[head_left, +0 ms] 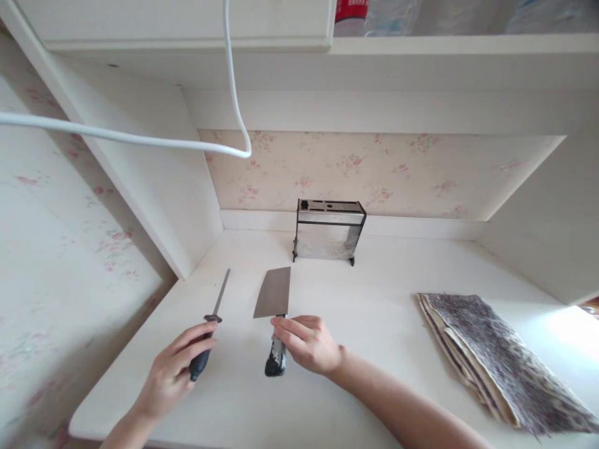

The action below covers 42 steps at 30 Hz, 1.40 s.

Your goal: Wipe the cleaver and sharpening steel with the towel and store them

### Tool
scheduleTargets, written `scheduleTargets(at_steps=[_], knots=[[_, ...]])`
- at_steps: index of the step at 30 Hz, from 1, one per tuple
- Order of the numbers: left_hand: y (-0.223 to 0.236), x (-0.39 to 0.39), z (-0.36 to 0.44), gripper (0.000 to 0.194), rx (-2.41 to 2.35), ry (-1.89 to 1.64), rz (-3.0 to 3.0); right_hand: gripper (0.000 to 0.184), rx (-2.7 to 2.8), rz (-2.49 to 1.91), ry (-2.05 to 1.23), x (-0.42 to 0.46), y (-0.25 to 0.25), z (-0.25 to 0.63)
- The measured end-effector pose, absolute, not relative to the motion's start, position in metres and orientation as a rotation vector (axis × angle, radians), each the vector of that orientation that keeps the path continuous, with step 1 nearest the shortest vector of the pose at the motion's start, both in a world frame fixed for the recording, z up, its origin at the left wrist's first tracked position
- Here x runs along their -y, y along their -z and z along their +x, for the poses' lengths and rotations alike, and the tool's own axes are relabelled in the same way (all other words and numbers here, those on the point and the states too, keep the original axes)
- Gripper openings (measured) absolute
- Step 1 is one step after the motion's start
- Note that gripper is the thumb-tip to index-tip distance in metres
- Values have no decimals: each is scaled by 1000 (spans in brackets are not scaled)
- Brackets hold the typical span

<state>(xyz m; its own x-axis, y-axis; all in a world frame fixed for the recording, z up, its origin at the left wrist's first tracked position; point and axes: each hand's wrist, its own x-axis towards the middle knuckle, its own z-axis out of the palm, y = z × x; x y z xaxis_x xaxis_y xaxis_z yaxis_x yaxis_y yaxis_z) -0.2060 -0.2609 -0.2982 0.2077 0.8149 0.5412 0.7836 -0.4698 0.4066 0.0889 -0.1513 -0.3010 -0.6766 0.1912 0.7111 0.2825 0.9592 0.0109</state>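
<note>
A honing steel (200,363) with a black handle and a thin metal rod is in my left hand (169,373), whose fingers close around the handle near the guard. The rod points up and away from me. My right hand (309,344) pinches the handle of a cleaver (275,292) just below the blade. Its broad grey blade points away from me, and the black, worn end of its handle sticks out below my fingers. Cleaver and steel are side by side, apart from each other, over the white countertop (374,349).
Behind the cleaver stands a knife block (330,215) with a slotted metal top and clear sides. A folded grey patterned cloth (505,362) lies at the right. A white cable (140,140) hangs across the upper left, below the white cabinet (187,25).
</note>
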Motion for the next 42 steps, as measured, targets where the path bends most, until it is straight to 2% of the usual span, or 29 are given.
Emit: scheduleTargets(at_steps=[7,12,19,28,31,33,37,40,42], knots=[[319,271,-227,33,-1734,-959,2431,19,2461,-276,191,158,305,46],[322,274,-242,33,-1739,-758,2347,30,2660,-249,186,163,303,26],[320,275,-256,26,-1797,-697,2120,10,2901,-389,103,173,286,4],[320,271,-257,29,-1866,-765,2033,17,2991,-533,-15,183,278,-9],[321,270,-257,27,-1893,-819,2015,30,2961,-538,-156,180,275,1],[323,270,-258,26,-1900,-865,1997,35,2883,-600,-283,172,271,13],[327,269,-262,23,-1936,-925,1888,28,2467,-946,-433,126,257,53],[329,268,-264,22,-1992,-951,1811,28,1906,-1217,-429,67,237,100],[330,267,-263,22,-2017,-954,1801,31,1530,-1310,-309,27,222,135]])
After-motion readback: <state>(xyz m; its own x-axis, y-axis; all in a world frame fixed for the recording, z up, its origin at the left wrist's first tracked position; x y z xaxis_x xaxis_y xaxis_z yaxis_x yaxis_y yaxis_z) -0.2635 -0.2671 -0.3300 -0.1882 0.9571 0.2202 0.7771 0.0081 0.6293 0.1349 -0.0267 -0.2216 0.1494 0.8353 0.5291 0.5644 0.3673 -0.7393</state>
